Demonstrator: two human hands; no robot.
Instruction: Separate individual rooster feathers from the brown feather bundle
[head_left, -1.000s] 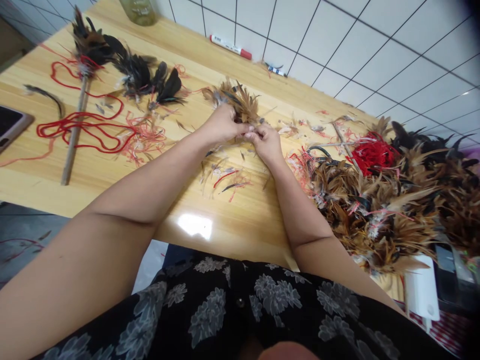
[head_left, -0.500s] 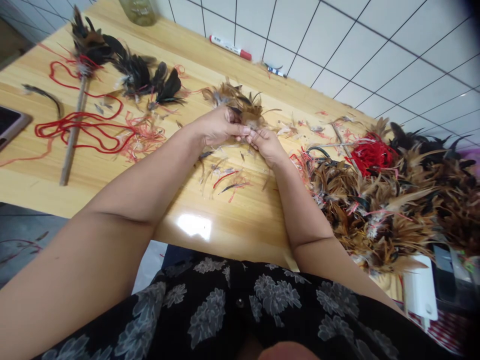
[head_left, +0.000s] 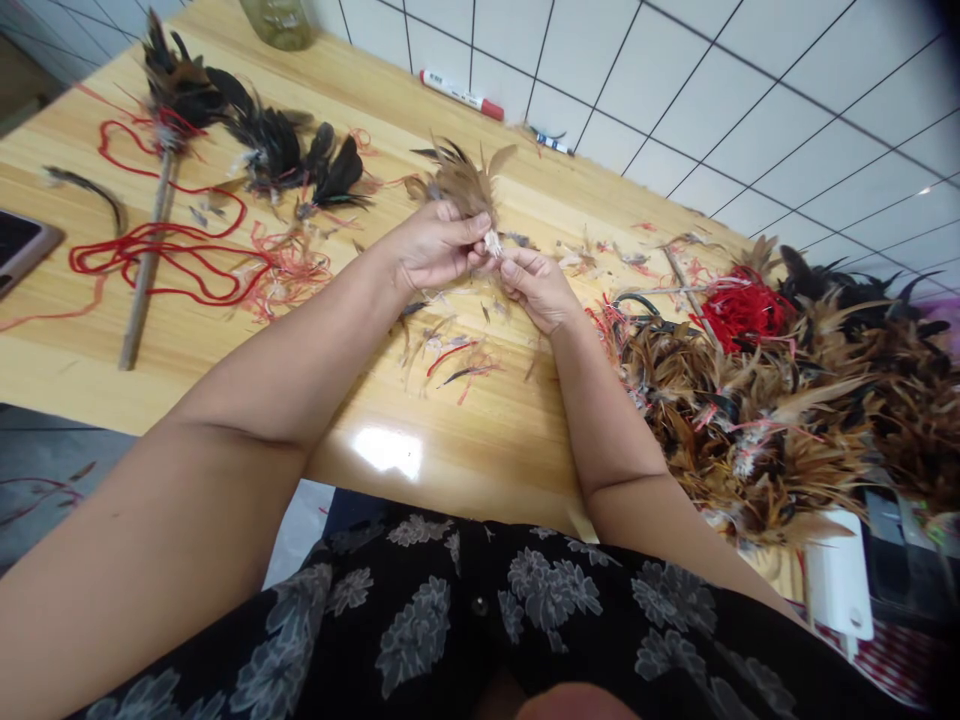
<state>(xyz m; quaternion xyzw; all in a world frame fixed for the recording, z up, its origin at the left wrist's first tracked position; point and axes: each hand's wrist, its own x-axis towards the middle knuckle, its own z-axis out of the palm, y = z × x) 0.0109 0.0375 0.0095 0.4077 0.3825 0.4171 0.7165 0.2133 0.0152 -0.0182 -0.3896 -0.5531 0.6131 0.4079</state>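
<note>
My left hand (head_left: pixel 431 250) pinches a small bunch of brown feathers (head_left: pixel 463 180) at its pale quill end, holding it upright above the wooden table (head_left: pixel 390 400). Facing it, my right hand (head_left: pixel 534 285) has its fingertips closed at the same white quill end, touching the bunch. Loose feather bits and red thread scraps (head_left: pixel 454 355) lie on the table just below both hands.
A big heap of brown and black feathers (head_left: pixel 780 400) with red string (head_left: pixel 739 310) fills the right side. Dark feathers (head_left: pixel 285 150), a stick (head_left: pixel 146 270) and red cord (head_left: pixel 161 250) lie at the left. A marker (head_left: pixel 461 95) lies near the tiled wall. A phone (head_left: pixel 22 250) sits at the left edge.
Both hands have lifted the brown feather bunch off the table and turned it upright; the right hand drew back slightly toward me.
</note>
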